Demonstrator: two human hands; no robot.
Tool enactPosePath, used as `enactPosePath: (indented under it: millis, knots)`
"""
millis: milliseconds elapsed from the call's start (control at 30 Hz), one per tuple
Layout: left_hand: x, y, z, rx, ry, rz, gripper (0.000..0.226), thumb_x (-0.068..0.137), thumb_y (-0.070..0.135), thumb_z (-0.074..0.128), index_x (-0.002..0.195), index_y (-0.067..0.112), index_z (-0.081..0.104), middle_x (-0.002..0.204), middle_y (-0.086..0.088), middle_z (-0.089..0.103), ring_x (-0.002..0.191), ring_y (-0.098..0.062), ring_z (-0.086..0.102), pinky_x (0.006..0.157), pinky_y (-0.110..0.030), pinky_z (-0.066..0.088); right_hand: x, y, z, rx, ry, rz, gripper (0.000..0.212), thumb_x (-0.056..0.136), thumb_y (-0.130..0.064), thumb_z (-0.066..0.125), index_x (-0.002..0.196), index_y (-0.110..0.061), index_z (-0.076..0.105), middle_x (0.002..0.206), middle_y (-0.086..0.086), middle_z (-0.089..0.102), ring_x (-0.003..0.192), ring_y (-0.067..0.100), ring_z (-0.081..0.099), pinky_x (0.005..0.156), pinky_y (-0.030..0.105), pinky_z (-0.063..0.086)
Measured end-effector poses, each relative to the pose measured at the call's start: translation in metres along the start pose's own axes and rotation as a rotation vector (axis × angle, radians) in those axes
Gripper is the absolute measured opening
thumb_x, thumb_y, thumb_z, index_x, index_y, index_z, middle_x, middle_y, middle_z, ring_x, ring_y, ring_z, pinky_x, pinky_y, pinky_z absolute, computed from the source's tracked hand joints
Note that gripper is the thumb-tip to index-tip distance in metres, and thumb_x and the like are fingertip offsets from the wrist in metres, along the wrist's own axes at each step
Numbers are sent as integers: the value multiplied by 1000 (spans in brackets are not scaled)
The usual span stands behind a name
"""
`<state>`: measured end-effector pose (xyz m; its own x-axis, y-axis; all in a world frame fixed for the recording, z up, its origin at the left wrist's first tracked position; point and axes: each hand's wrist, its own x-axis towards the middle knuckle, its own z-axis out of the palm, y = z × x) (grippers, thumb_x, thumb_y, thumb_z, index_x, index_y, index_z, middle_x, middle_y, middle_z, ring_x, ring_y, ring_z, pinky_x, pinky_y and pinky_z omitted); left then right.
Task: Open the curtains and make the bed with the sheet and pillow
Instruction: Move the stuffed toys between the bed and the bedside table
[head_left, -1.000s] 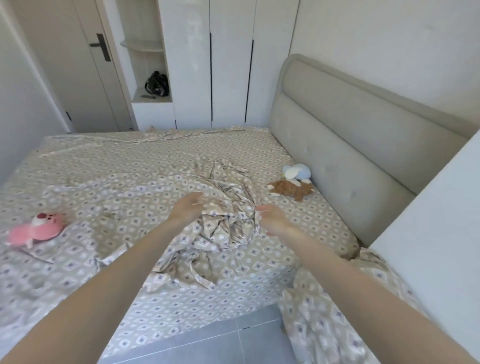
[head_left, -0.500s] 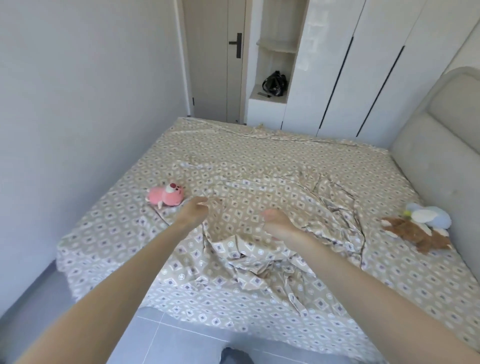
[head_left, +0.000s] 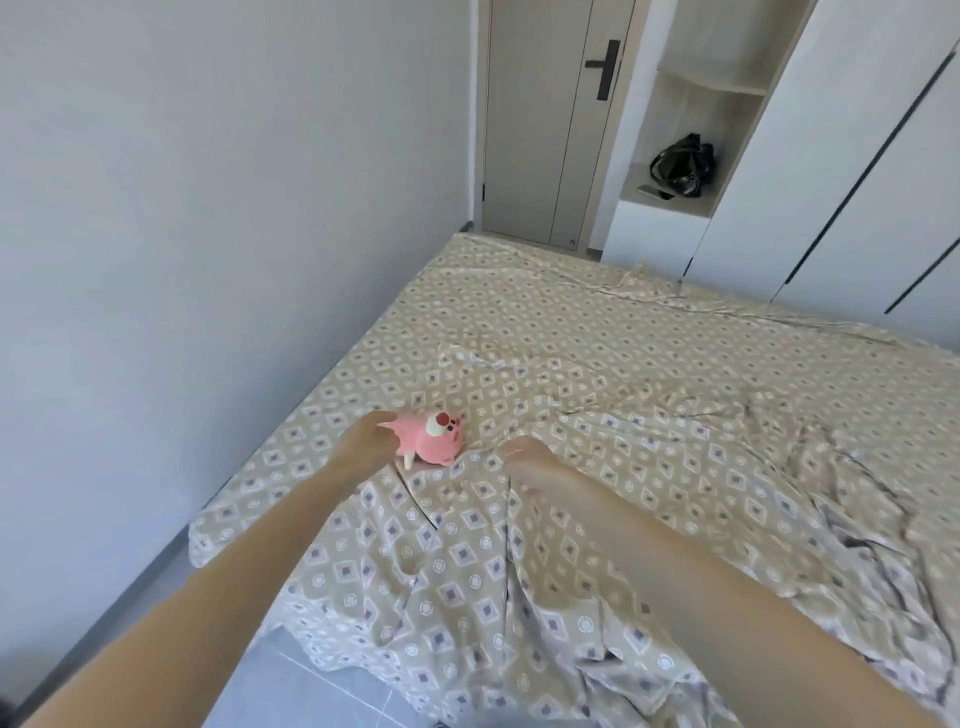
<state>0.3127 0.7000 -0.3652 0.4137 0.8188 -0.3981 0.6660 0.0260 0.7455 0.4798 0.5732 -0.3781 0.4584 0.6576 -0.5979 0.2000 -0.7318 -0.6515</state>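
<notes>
A beige sheet (head_left: 649, 467) with a diamond print lies loose and wrinkled over the bed (head_left: 467, 291), which wears the same print. A pink plush toy (head_left: 434, 439) lies on the sheet near the bed's left side. My left hand (head_left: 361, 441) is at the toy's left end, and its fingers pinch a pink edge of it. Just right of the toy, my right hand (head_left: 524, 460) rests knuckles up on the sheet, fingers curled into a fold of the cloth. No pillow or curtain is in view.
A plain wall (head_left: 208, 260) runs along the bed's left side, with a narrow strip of grey floor (head_left: 156, 571) between them. Behind the bed stand a closed door (head_left: 545, 130), an open shelf with a black bag (head_left: 680, 166) and white wardrobe doors (head_left: 857, 182).
My view has swung left, away from the headboard. Both hands moved left across the sheet from the crumpled middle; the left hand has reached the pink toy and taken hold of its edge.
</notes>
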Motion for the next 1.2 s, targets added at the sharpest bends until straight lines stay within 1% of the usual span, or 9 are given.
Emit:
enactPosePath:
  millis: [133, 333, 400, 533, 600, 733, 867, 1033, 1200]
  knots:
    - [54, -4, -22, -36, -28, -55, 45, 92, 11, 46, 137, 17, 45, 116, -5, 56, 95, -21, 52, 87, -32, 43, 52, -32, 6, -29, -10, 9, 40, 91, 4, 43, 129, -2, 52, 84, 1, 48, 82, 17, 48, 63, 25, 39]
    - [144, -20, -34, -77, -74, -155, 46, 91, 13, 46, 136, 21, 46, 132, -8, 52, 118, -26, 51, 103, -41, 42, 128, -58, 24, 32, -20, 86, 39, 91, -2, 44, 130, -7, 46, 83, -1, 46, 91, 20, 46, 68, 27, 40]
    - [176, -28, -33, -101, -98, -180, 48, 90, 12, 46, 137, 21, 46, 133, -7, 51, 117, -25, 52, 98, -37, 44, 155, -62, 32, 67, -18, 121, 45, 91, -7, 49, 134, -10, 40, 97, 2, 48, 93, 19, 47, 73, 29, 41]
    - [235, -45, -25, -170, -165, -245, 48, 92, 9, 45, 138, 20, 44, 116, -4, 50, 89, -19, 51, 66, -24, 42, 208, -63, 47, 125, 15, 192, 50, 91, -9, 50, 138, -16, 35, 110, 4, 46, 92, 17, 47, 75, 30, 44]
    - [266, -56, -20, -185, -198, -282, 48, 92, 9, 44, 140, 20, 42, 116, -4, 48, 91, -20, 49, 63, -22, 39, 236, -62, 55, 158, 36, 224, 53, 89, -6, 50, 139, -18, 35, 115, 4, 49, 90, 15, 48, 77, 30, 44]
    - [331, -82, -4, -198, -241, -345, 49, 94, 12, 45, 142, 20, 39, 142, -7, 39, 119, -25, 46, 83, -31, 45, 299, -60, 76, 186, 86, 273, 56, 89, -4, 52, 141, -17, 35, 129, 8, 50, 95, 15, 46, 77, 27, 44]
    - [388, -109, 22, -256, -251, -455, 51, 94, 15, 48, 143, 22, 36, 147, -8, 35, 132, -27, 37, 97, -36, 39, 356, -49, 97, 197, 88, 323, 56, 91, -9, 51, 144, -16, 32, 131, 10, 49, 102, 21, 47, 65, 23, 42]
    - [435, -142, 53, -257, -265, -538, 60, 95, 21, 50, 149, 24, 24, 150, -8, 32, 135, -28, 34, 110, -43, 33, 412, -32, 118, 224, 84, 383, 70, 92, -16, 54, 151, -23, 18, 145, 9, 41, 129, 30, 43, 93, 35, 41]
    - [453, -163, 76, -258, -298, -600, 68, 95, 25, 52, 151, 21, 15, 147, -10, 38, 131, -30, 41, 99, -38, 41, 445, -9, 139, 372, 65, 440, 89, 87, -18, 65, 153, -23, 6, 152, 5, 32, 135, 29, 37, 103, 39, 37]
